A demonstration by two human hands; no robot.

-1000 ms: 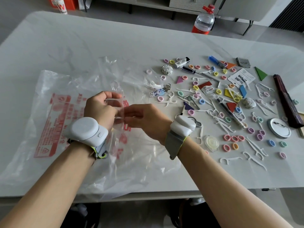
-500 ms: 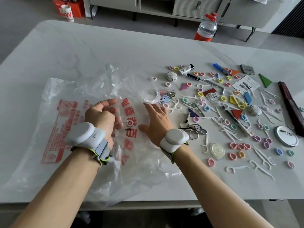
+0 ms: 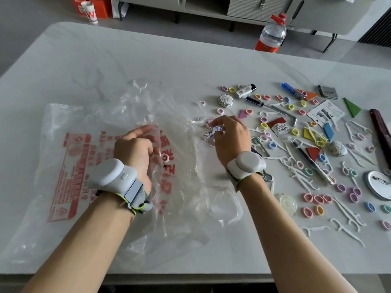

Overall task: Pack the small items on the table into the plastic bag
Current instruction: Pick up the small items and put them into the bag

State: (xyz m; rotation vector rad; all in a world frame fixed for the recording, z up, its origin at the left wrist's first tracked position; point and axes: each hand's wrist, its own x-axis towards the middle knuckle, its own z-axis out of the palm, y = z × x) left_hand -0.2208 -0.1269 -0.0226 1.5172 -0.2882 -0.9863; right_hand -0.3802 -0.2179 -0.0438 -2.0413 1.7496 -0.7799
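Note:
A clear plastic bag (image 3: 69,157) with red print lies flat on the left half of the white table (image 3: 148,60). My left hand (image 3: 135,149) grips the bag's film at its opening, fingers curled. A pink ring (image 3: 165,158) sits just past those fingers, under the film. My right hand (image 3: 230,136) is at the bag's right edge and pinches a small cartoon keychain charm (image 3: 212,132) between thumb and fingertips. Several small items cover the table's right side: coloured rings (image 3: 317,199), white floss picks (image 3: 347,212), a screwdriver (image 3: 256,101) and a lighter (image 3: 245,90).
Among the items lie a round metal badge (image 3: 378,185), two foil balls (image 3: 225,100), coloured flat triangles (image 3: 352,107) and a dark long case (image 3: 380,130) at the right edge. A water bottle (image 3: 271,37) and a red box (image 3: 93,5) stand on the floor beyond the table.
My right hand left the bag, reached right and forward, and took hold of the keychain charm. My left hand kept its grip on the bag film.

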